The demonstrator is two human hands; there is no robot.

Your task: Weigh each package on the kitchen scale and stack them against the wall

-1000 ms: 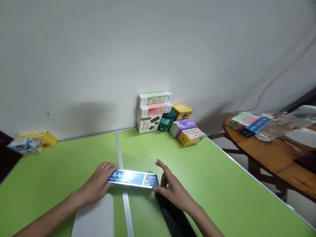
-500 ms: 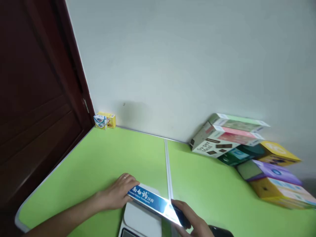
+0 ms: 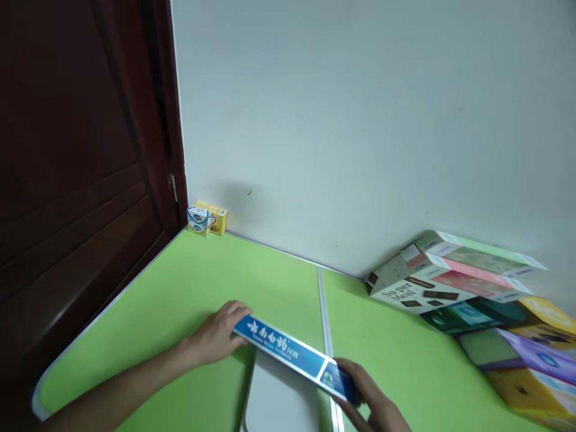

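Observation:
A long blue toothpaste box (image 3: 288, 354) with white lettering is held level above the table, its printed face turned up. My left hand (image 3: 224, 333) grips its left end, thumb below and fingers on top. Around the right end close the fingers of my right hand (image 3: 369, 399), partly cut off by the lower picture edge. Beneath the box lies a flat white device (image 3: 281, 399), which looks like a kitchen scale; its front part is out of view.
The green table (image 3: 202, 282) has a pale seam (image 3: 324, 312). Small yellow and white boxes (image 3: 207, 219) stand in the far left corner by a dark door (image 3: 81, 180). Against the wall at right are a Super Meal box (image 3: 418, 288), a green container (image 3: 468, 315), a purple box (image 3: 531, 354) and yellow boxes (image 3: 531, 393).
My view has swung left, bringing the door into sight. My right hand has closed on the toothpaste box's right end, and the box has moved over the white device.

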